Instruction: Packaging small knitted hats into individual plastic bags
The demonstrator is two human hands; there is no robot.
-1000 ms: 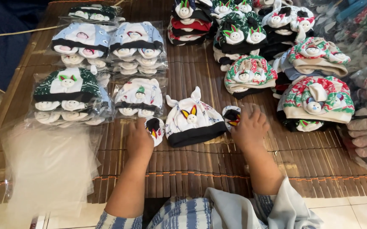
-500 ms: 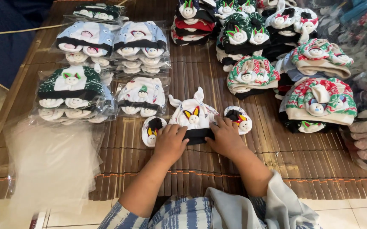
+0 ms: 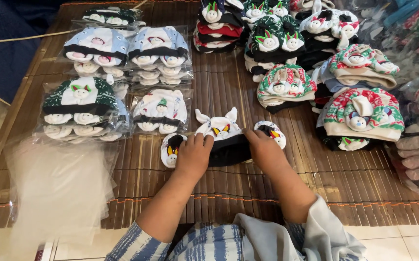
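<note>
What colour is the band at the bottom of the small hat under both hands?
Black, on a white hat with ears, best seen in the head view.

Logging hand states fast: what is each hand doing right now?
Left hand: fingers pressed on the black-and-white baby hat, grip unclear.
Right hand: fingers on the same hat, grip unclear.

Both hands rest on a small baby hat (image 3: pixel 221 135), white on top with two knotted ears, black at the band. Left hand (image 3: pixel 194 155) covers its left edge; right hand (image 3: pixel 266 151) covers its right edge. A small mitten (image 3: pixel 172 149) lies just left of the left hand, another mitten (image 3: pixel 271 132) just beyond the right. All on a brown slatted mat (image 3: pixel 219 92). Bagged hat sets (image 3: pixel 161 112) stacked to the left, loose hat piles (image 3: pixel 362 113) to the right. Empty clear bags (image 3: pixel 57 186) near left.
</note>
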